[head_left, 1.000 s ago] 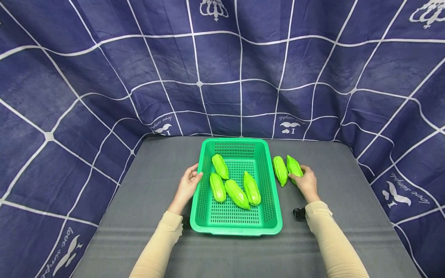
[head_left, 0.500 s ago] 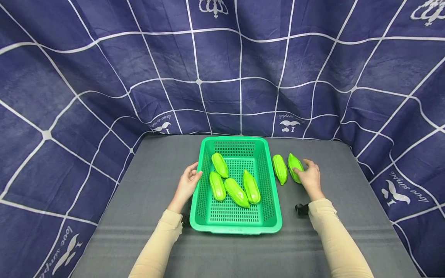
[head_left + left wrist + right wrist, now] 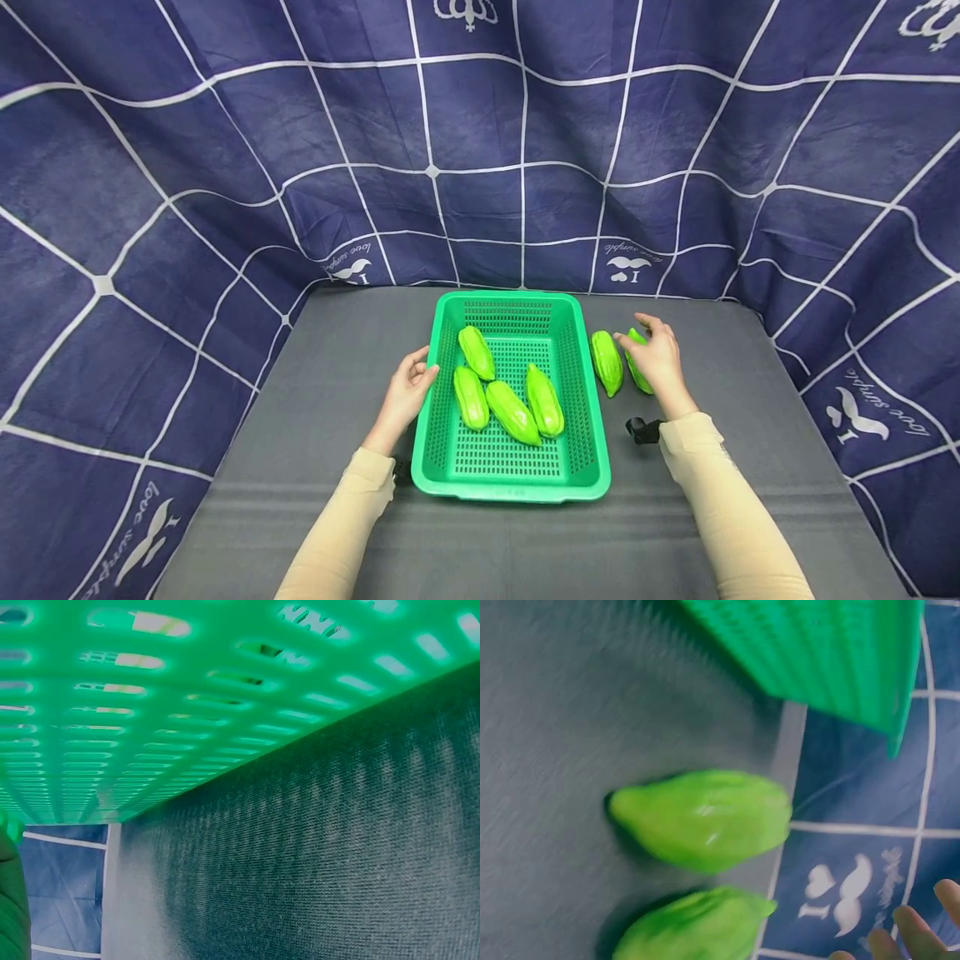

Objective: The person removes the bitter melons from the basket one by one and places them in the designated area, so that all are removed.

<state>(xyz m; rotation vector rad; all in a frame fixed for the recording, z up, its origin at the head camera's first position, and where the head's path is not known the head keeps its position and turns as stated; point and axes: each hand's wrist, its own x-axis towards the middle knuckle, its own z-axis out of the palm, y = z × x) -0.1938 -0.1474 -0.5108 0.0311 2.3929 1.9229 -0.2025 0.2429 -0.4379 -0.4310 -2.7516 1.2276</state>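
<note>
A green plastic basket with slotted walls holds several bright green, ribbed, elongated fruits with tapered ends. My left hand is at the basket's left side, fingers loosely bent, thumb at the rim; a sliver of it shows in the left wrist view beside the slotted wall. Two more such fruits lie right of the basket: a nearer fruit and a farther-right fruit. Over the farther-right one hovers my right hand, thumb and fingers spread and holding nothing, partly hiding it.
Grey cloth covers the table. Behind and along both sides hangs a blue curtain with white grid lines. A black wrist camera sticks out below the right hand; another sits under the left wrist, close to the basket.
My right hand has drawn off the farther-right fruit, its fingers spreading, then shifted up and left above it. That fruit stays on the table. The left hand and basket hold their place.
</note>
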